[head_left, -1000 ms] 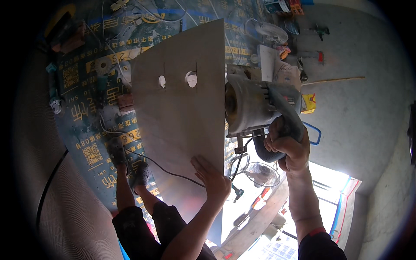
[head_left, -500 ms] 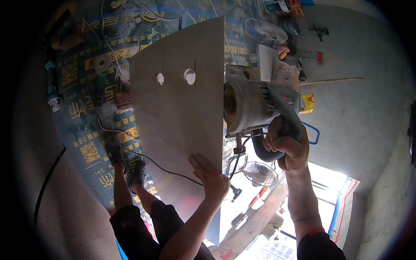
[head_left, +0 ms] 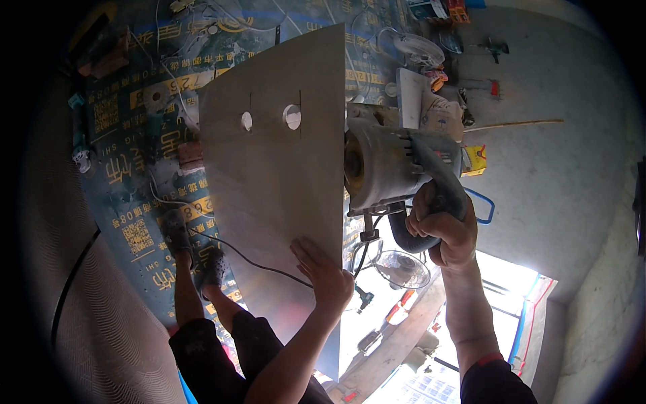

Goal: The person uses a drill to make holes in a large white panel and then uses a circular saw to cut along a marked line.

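Observation:
A large grey-white board [head_left: 269,182] stands on edge before me, with two round holes [head_left: 291,116] and thin dark lines beside them. My left hand [head_left: 323,276] lies against its lower right part, fingers stretched out. My right hand [head_left: 444,225] is closed round the curved black handle of a grey power tool [head_left: 380,161], whose motor housing sits just beyond the board's right edge. A black cord [head_left: 249,259] crosses the board near my left hand.
My feet [head_left: 212,269] stand on green printed floor covering [head_left: 134,182] strewn with cords. A wire-guard fan [head_left: 404,269] is by a bright opening. Further back lie tools, sacks [head_left: 441,111], a stick [head_left: 511,124] and a grinder [head_left: 82,135]; a textured grey wall [head_left: 101,310] is left.
The board, the power tool and both my hands have shifted a little leftward in view. My grip on the tool and my left hand's place on the board look the same.

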`<state>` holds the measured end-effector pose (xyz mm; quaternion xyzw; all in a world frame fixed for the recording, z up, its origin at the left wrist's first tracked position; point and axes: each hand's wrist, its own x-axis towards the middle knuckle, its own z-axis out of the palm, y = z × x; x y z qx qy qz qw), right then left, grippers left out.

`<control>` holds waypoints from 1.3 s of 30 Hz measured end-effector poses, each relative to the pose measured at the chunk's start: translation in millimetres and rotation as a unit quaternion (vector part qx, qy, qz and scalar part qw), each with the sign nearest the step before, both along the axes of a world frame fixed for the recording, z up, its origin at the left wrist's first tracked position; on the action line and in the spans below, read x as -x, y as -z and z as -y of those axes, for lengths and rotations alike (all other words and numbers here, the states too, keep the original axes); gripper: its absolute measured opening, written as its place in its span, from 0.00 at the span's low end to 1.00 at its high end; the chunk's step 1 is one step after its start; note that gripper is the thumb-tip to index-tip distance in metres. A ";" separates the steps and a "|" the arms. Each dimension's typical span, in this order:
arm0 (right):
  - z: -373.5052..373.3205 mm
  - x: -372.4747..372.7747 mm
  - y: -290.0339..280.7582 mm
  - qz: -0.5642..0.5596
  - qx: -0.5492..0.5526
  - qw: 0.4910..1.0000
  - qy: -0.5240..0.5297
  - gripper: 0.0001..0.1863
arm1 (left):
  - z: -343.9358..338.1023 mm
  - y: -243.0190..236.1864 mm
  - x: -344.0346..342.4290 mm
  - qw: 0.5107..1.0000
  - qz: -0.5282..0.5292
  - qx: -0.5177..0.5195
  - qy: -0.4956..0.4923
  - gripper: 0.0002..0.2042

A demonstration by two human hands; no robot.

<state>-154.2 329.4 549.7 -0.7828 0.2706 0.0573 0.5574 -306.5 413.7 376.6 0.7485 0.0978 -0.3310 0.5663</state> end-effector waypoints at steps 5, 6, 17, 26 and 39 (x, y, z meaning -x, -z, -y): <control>-1.7 3.4 3.2 0.004 -0.010 1.000 0.003 0.32 | -2.7 -0.1 -0.5 1.000 -0.005 0.001 -0.002 0.45; -0.5 4.0 2.4 0.005 -0.008 1.000 0.003 0.32 | -1.7 0.0 -0.2 1.000 -0.001 0.001 -0.001 0.45; -3.8 8.4 2.6 0.019 -0.016 1.000 -0.010 0.36 | -5.0 3.1 0.8 1.000 -0.009 0.021 0.014 0.46; -5.2 3.8 1.5 0.038 0.000 0.999 -0.012 0.39 | -2.3 -4.4 -4.9 1.000 -0.016 0.006 0.001 0.45; -1.4 3.8 0.7 0.004 0.014 0.999 -0.035 0.47 | -1.9 -3.3 -4.1 1.000 -0.016 0.008 0.007 0.45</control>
